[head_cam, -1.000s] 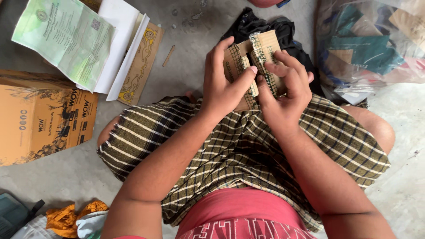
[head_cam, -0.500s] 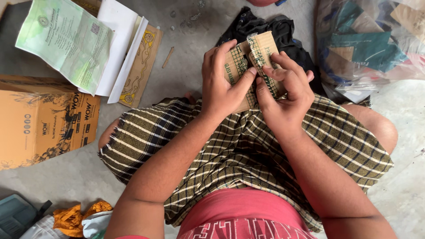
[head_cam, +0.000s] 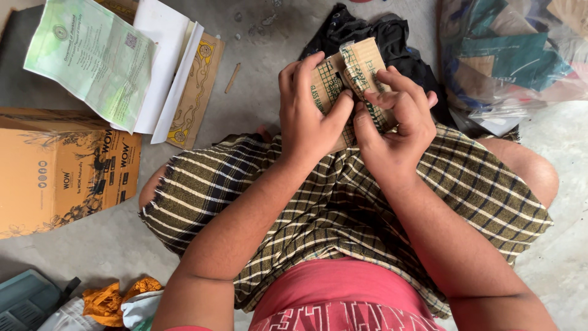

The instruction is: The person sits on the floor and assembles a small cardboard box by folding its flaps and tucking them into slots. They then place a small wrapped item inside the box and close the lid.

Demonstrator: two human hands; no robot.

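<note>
Brown cardboard, a small printed packet with a green grid pattern, sits pinched between both hands above the lap, its long axis running up and away from the person, tilted a little to the right; the left hand wraps its left edge with fingers curled over the top and thumb pressed on the face, while the right hand clamps the right edge, thumbs almost touching at the middle, so neither hand is nearer. Whether the packet holds anything I cannot tell. Beyond it lies dark cloth on the floor; a large orange-brown carton lies closed at the left, well apart, and a clear plastic bag stuffed with teal and brown pieces sits at the right
</note>
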